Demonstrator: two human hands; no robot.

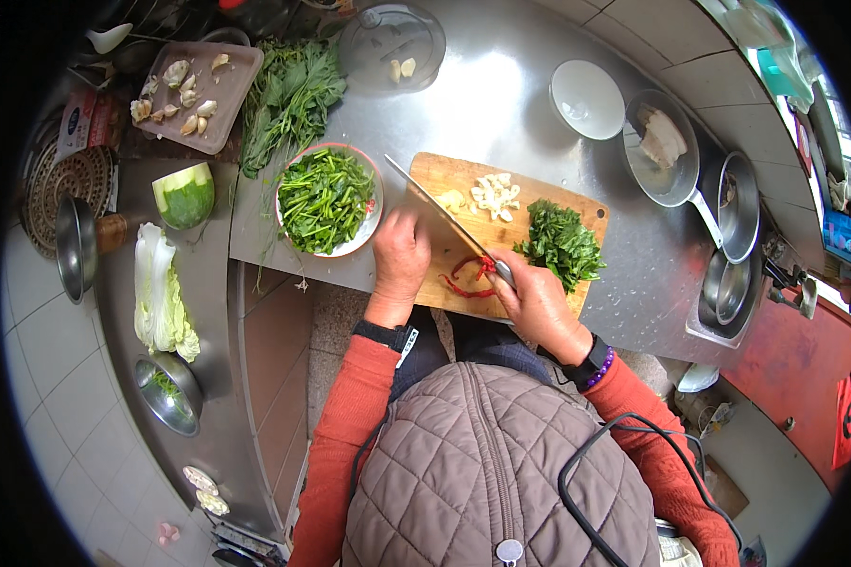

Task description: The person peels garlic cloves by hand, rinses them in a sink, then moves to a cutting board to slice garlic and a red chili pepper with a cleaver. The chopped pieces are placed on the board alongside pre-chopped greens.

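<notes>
A wooden cutting board lies on the steel counter. My right hand grips the handle of a cleaver, whose blade slants across the board. My left hand rests on the board's left end beside the blade, fingers curled. Red chilli pieces lie under the blade near my right hand. Chopped garlic sits at the board's far side and chopped green leaves at its right.
A bowl of cut green stems stands left of the board, leafy greens behind it. A tray of garlic cloves, a cut melon and cabbage are at the left. A white bowl and pans sit right.
</notes>
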